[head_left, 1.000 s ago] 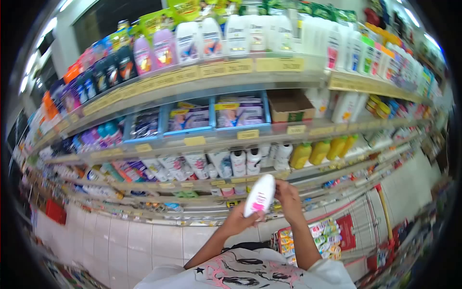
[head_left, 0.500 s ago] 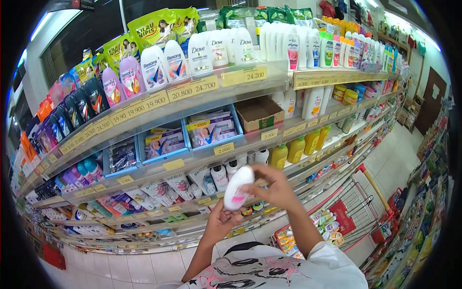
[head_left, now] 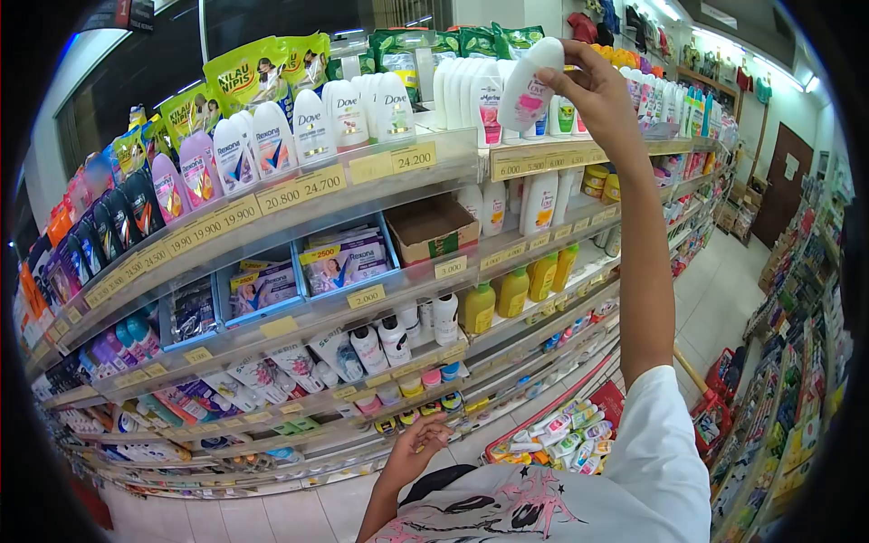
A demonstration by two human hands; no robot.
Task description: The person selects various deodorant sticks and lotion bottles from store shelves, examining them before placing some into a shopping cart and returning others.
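Observation:
My right hand (head_left: 587, 86) is raised to the top shelf, fingers closed around the upper side of a white bottle (head_left: 525, 95) with a pink label. The bottle leans slightly and hides part of the row behind it. Just left of it stands a white bottle with a pink Marina label (head_left: 490, 113), among similar white bottles. Low in front of my body, my left hand (head_left: 416, 448) has loosely bent fingers and holds nothing. It is nearest to small colourful jars (head_left: 412, 384) on a lower shelf.
Dove bottles (head_left: 396, 107) line the top shelf to the left. Below are an open cardboard box (head_left: 430, 233), blue trays of sachets (head_left: 348, 262) and yellow bottles (head_left: 512, 291). A shopping cart filled with bottles (head_left: 570, 434) stands at lower right. Packed shelves (head_left: 787, 398) border the aisle.
My right hand has lifted the white bottle from in front of my chest up to the top shelf. My left hand has come away from the bottle and dropped lower. The view has shifted right.

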